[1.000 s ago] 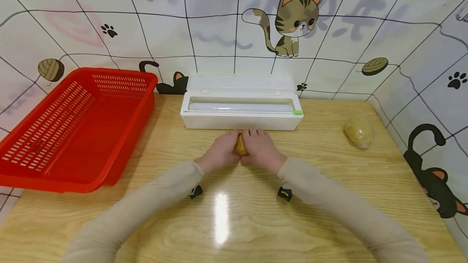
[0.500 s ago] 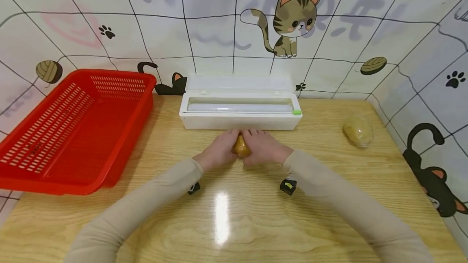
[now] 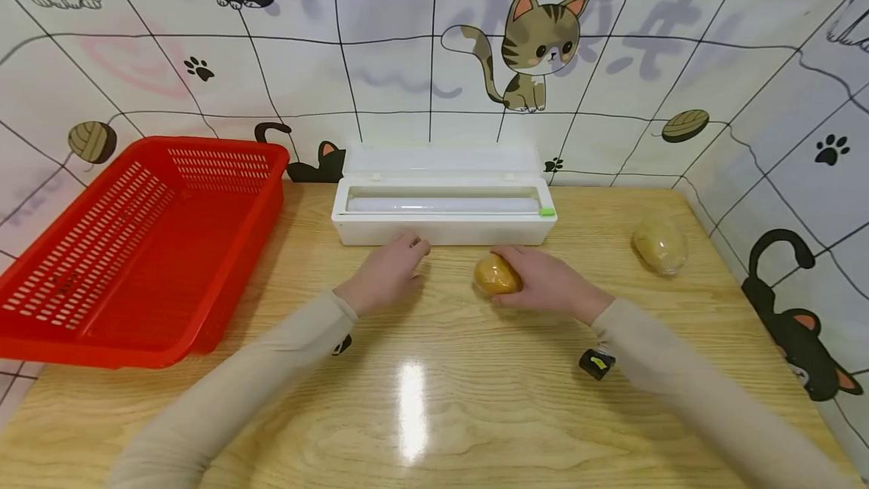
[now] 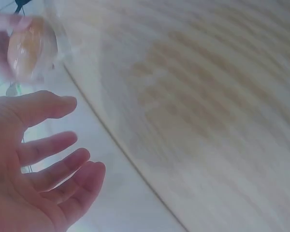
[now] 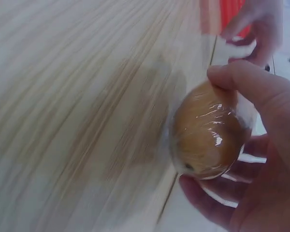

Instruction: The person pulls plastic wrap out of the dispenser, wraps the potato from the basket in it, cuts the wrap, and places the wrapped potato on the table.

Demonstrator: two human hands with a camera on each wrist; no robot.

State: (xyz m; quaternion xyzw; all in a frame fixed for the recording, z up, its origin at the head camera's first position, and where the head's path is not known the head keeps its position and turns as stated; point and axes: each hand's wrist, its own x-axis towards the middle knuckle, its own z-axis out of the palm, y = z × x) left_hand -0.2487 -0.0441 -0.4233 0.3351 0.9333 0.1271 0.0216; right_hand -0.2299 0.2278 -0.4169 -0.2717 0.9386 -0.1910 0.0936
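My right hand (image 3: pixel 546 281) grips a yellow-brown fruit (image 3: pixel 497 275), which looks like a pear, wrapped in shiny clear film. In the right wrist view the thumb lies on one side of the wrapped pear (image 5: pixel 210 130) and the fingers curl under the other. My left hand (image 3: pixel 387 274) is apart from it, further left, with its fingers loosely bent and nothing in them, as the left wrist view shows. Just behind both hands stands a white cling film box (image 3: pixel 444 231) with its lid raised and a roll inside.
A red plastic basket (image 3: pixel 183 247) with slotted walls stands on the left of the wooden table (image 3: pixel 326 429). Another film-wrapped, pale yellow fruit (image 3: pixel 660 246) lies at the right. A cat-print covering (image 3: pixel 387 74) hangs behind the table.
Both hands were around the wrapped pear together. The left hand has let go and drawn away left, while the right hand has moved right with the pear.
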